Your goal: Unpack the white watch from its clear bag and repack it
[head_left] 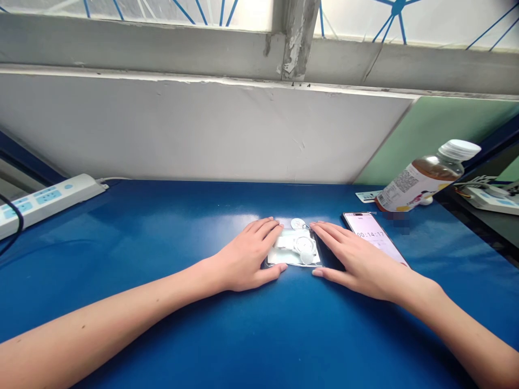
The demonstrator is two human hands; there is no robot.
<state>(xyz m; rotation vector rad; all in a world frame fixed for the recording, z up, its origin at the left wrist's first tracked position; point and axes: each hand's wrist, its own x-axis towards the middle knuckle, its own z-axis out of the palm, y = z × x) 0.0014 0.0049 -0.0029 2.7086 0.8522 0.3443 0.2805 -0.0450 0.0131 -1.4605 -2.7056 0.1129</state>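
Note:
On the blue table in front of me lies a flat, clear card holder (278, 256) with a white insert. A white round reel-like piece (305, 244) rests on top of it, and a small white disc (298, 223) sits at its far edge. My left hand (254, 254) lies at the holder's left side, fingers stretched out and partly covering that edge. At the right side my right hand (348, 256) lies with fingers extended and thumb apart, its fingertips close to the holder's corner. Whether those fingertips touch it, I cannot tell.
A phone (375, 232) showing a running timer lies partly behind my right hand. Beyond it stands a drink bottle (425, 178) with a white cap, near a small printed card (367, 196). A white power strip (52, 200) with a black cable is at the left edge.

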